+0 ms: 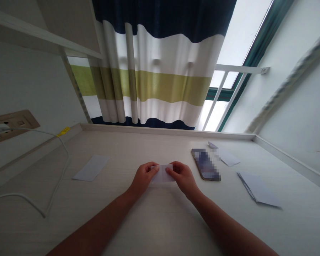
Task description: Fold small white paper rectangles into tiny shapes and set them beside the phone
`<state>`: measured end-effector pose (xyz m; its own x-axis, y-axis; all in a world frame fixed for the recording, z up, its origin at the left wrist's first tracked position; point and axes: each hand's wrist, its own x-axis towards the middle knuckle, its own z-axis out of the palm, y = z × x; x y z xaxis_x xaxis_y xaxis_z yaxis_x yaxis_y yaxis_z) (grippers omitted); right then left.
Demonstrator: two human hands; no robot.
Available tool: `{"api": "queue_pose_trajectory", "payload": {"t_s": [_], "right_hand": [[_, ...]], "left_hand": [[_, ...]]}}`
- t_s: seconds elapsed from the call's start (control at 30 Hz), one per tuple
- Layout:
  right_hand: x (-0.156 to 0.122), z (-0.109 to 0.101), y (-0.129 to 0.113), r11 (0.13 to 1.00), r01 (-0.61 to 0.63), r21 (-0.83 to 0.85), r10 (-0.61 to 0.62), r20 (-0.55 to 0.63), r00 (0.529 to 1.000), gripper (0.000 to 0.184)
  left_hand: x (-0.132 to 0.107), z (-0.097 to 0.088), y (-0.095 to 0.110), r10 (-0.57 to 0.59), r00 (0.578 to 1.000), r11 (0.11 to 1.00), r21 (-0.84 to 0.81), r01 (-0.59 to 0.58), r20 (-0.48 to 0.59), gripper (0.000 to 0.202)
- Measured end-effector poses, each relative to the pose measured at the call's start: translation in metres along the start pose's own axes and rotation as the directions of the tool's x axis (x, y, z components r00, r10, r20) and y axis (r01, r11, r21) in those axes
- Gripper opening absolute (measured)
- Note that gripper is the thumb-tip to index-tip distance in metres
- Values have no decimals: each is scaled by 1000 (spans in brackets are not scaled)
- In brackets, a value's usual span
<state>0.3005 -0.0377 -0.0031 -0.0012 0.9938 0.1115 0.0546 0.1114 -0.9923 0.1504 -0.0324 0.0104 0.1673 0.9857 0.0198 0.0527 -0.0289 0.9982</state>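
Observation:
Between my two hands, over the middle of the pale tabletop [138, 224], is a small white piece of paper [163, 174] with a faint vertical crease near its centre. My left hand [146, 175] pinches its left edge, the thumb lying on the face of the paper. On the opposite edge my right hand [181, 175] grips it the same way, thumb in front and fingers curled behind. The fingertips behind the paper are partly hidden. Just right of my right hand lies a phone [206, 165], its screen blurred.
A single white sheet [91, 168] lies at left, near a white cable [66, 151] running from a wall socket [13, 126]. On the right are a stack of white paper [260, 190] and a folded paper piece [228, 156]. A raised ledge [160, 129] borders the back, before a striped curtain [162, 85].

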Motion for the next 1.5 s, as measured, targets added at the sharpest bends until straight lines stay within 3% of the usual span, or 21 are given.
{"api": "queue_pose_trajectory", "payload": {"t_s": [0.23, 0.43, 0.53, 0.6, 0.7, 0.77, 0.87, 1.1, 1.27, 1.5], "right_hand": [[-1, 3, -5, 998, -12, 56, 12, 11, 1000, 18], [-4, 6, -6, 999, 29, -36, -29, -14, 999, 17], [-8, 5, -8, 979, 118, -165, -125, -32, 992, 11], [-10, 3, -10, 921, 257, -291, -269, 1, 963, 7], [-11, -2, -10, 742, 477, -470, -468, 145, 872, 14], [-11, -5, -10, 639, 550, -538, -511, 237, 826, 20], [-12, -8, -10, 567, 602, -562, -515, 329, 792, 25], [-13, -8, -13, 559, 646, -519, -519, 389, 761, 24], [-12, -7, -12, 600, 623, -501, -512, 358, 781, 21], [-10, -8, -10, 561, 641, -524, -507, 395, 766, 22]], "left_hand": [[0, -1, 1, 98, 995, 990, 102, -95, -24, 22], [-1, 0, 1, 122, 991, 982, 153, -113, -56, 21], [0, 0, 0, 121, 990, 980, 166, -108, -74, 22], [0, 0, 0, 111, 991, 984, 150, -99, -75, 22], [1, -1, -1, 74, 996, 994, 81, -69, -56, 24], [1, -1, -2, 46, 998, 998, 32, -45, -40, 25], [2, -2, -3, 13, 999, 999, -29, -14, -44, 25], [2, -2, -7, -42, 998, 983, -179, 35, -35, 24], [3, -1, -8, -49, 998, 982, -187, 39, -45, 26], [3, -2, -9, -42, 998, 981, -190, 34, -38, 27]]}}
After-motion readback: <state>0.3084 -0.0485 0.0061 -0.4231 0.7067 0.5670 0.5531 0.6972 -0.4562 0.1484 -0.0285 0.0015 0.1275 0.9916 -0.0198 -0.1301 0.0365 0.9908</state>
